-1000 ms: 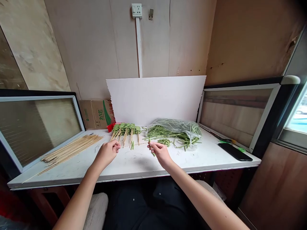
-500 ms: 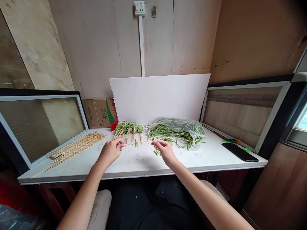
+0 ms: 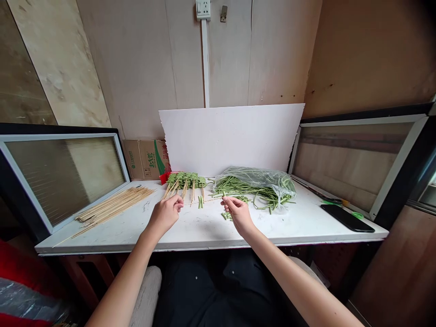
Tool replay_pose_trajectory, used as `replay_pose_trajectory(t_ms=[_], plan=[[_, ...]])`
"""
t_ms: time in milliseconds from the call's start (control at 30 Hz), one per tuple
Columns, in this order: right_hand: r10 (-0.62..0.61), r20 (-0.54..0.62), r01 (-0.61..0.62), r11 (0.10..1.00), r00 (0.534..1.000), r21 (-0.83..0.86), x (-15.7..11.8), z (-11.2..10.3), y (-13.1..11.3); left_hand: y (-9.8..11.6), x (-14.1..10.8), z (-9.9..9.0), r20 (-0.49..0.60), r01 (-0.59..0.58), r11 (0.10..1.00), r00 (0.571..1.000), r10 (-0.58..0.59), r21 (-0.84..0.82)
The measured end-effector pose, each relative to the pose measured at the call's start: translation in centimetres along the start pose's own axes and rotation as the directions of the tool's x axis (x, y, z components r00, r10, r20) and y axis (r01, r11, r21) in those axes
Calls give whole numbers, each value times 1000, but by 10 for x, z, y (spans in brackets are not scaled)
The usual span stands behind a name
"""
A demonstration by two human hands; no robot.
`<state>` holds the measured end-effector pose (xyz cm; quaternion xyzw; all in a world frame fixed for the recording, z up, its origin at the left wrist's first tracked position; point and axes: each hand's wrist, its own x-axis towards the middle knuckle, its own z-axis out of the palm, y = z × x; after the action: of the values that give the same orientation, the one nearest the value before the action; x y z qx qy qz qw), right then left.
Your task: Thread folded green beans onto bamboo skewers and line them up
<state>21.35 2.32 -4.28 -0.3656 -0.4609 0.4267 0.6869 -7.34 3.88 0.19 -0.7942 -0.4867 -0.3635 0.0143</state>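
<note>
My left hand point(image 3: 167, 211) is closed on one end of a thin wooden skewer point(image 3: 208, 200), held level above the table. At the skewer's other end my right hand point(image 3: 237, 211) pinches a short piece of green bean point(image 3: 224, 194); whether the tip has pierced it I cannot tell. Below the skewer lie a few cut bean pieces point(image 3: 200, 202). More cut pieces point(image 3: 226, 216) lie beside my right hand, partly hidden by it. Behind my left hand is a stack of bean skewers point(image 3: 185, 180), their sticks pointing towards me.
Bare skewers point(image 3: 114, 209) lie in a pile at the left. Long green beans point(image 3: 238, 186) spill from a clear plastic bag point(image 3: 277, 180) at the back right. A black phone point(image 3: 346, 218) lies by the right edge. A white board point(image 3: 231, 141) and a cardboard box point(image 3: 143, 159) stand behind.
The whole view has shifted slightly, so things appear a little further right. Both hands keep their hold on the skewer and bean piece, in nearly the same pose.
</note>
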Motion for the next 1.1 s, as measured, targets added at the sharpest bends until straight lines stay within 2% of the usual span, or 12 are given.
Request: replay_pose_trajectory(t_ms=[367, 700, 833, 967, 1100], plan=[[-31, -13, 30, 999, 999, -22, 0, -1, 2, 5, -1, 5, 32, 7, 1000, 999, -6, -24], [-32, -73, 27, 997, 997, -68, -7, 4, 5, 8, -3, 9, 42, -7, 999, 999, 5, 49], [-31, -13, 29, 993, 999, -115, -15, 14, 3, 10, -4, 9, 56, -22, 999, 998, 19, 47], [-11, 55, 17, 994, 998, -110, -22, 23, 0, 8, -3, 0, 8, -15, 1000, 1000, 15, 7], [22, 48, -20, 999, 999, -43, -20, 23, -1, 7, -2, -6, -20, -14, 999, 1000, 13, -38]])
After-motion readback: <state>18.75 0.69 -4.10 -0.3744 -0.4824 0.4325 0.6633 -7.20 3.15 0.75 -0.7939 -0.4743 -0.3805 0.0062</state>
